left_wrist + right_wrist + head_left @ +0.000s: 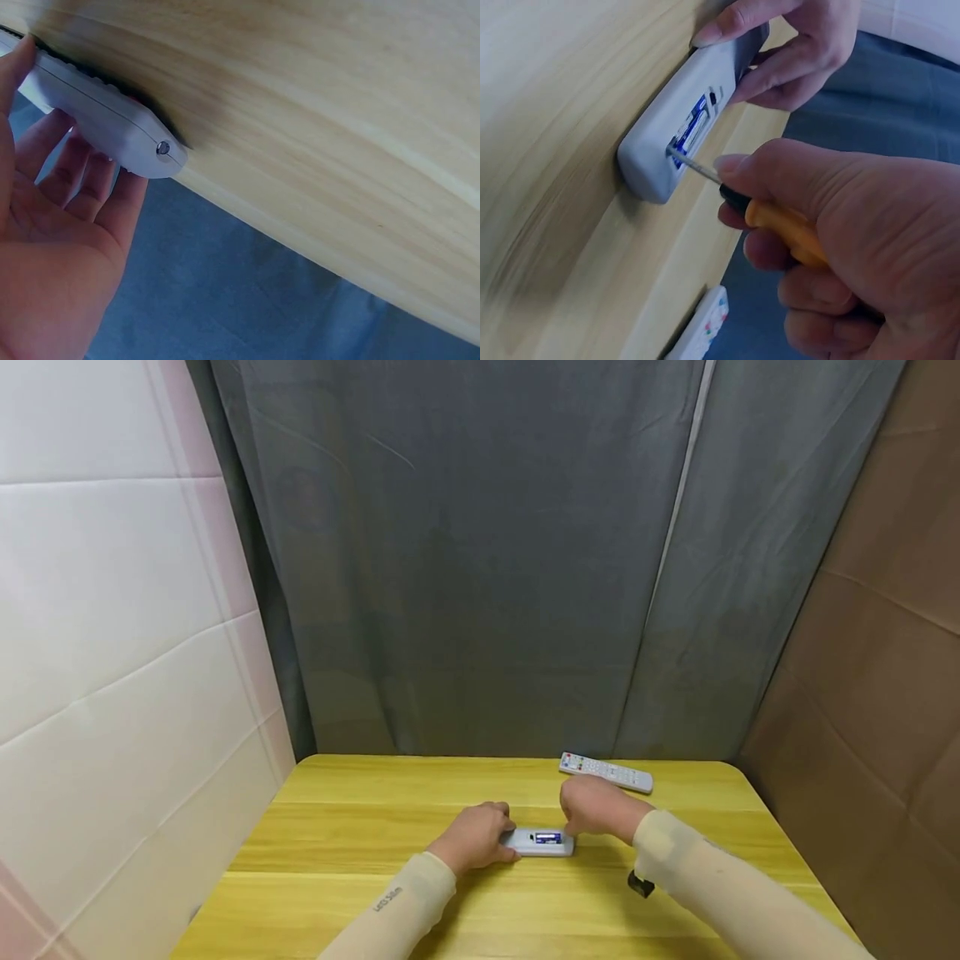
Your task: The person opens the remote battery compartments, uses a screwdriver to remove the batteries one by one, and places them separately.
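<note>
left hand (472,837) grips grey remote (538,842) (battery bay open) | right hand (855,247) curled round screwdriver (769,214), tip in bay

A remote (538,842) is lying on the table (360,893) between my hands. A second remote (605,772) is sitting farther off, to the right, near the curtain (480,568).

A second white remote (605,772) lies at the far edge of the yellow wooden table (360,827), before a grey curtain (465,568).
</note>
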